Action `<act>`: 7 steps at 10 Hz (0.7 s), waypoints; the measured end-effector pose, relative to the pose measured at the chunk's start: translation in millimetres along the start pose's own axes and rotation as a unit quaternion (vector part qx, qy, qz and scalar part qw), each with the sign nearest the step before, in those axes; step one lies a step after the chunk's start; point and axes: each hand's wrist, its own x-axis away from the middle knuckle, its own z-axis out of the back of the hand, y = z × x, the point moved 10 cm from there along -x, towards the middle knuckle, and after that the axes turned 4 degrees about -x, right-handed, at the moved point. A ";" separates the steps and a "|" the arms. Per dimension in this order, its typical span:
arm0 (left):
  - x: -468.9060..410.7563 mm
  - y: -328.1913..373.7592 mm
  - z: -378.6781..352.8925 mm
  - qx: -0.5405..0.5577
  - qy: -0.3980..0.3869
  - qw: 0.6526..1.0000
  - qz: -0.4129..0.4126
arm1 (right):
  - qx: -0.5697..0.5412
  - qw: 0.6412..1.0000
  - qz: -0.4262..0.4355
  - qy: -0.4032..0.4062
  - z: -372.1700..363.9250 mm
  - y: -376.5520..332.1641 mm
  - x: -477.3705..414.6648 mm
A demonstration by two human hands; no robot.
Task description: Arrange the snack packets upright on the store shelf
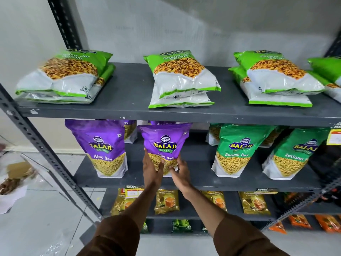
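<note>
A purple Aloo Sev packet (164, 141) stands upright on the middle shelf (195, 180), near its front edge. My left hand (152, 168) grips its lower left side and my right hand (180, 169) grips its lower right corner. A second purple Aloo Sev packet (105, 146) stands upright to the left. More purple packets show behind, partly hidden. Two green Ratlami Sev packets (238, 150) (293, 156) stand upright to the right. On the top shelf (129, 109), green and white Chana Jor Garam packets lie flat in stacks at the left (62, 76), middle (182, 78) and right (276, 76).
Gold tea packets (167, 201) stand on the lower shelf, with orange packets (299, 221) further down at the right. A slotted grey upright (36, 137) frames the rack's left side. Cardboard and paper scraps (14, 176) lie on the tiled floor at the left.
</note>
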 end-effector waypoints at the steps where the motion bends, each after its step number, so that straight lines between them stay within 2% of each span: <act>1: 1.4 -1.3 0.9 -0.008 -0.003 1.000 -0.001 | -0.001 1.000 -0.006 0.007 1.8 4.3 0.9; 3: -0.2 4.1 -0.6 -0.011 -0.030 0.999 -0.009 | 0.004 0.999 -0.020 -0.033 -3.7 2.5 -1.7; 5: -3.0 5.5 -4.2 -0.001 -0.061 0.998 -0.015 | -0.041 0.996 -0.034 -0.072 -9.4 8.3 -4.2; 6: 2.4 -3.0 0.0 0.002 -0.034 0.999 -0.002 | -0.044 0.997 -0.011 -0.064 -9.2 10.4 -1.5; 7: 7.2 -5.0 2.9 -0.010 -0.022 0.999 -0.032 | -0.021 0.999 0.008 -0.035 1.9 6.2 10.4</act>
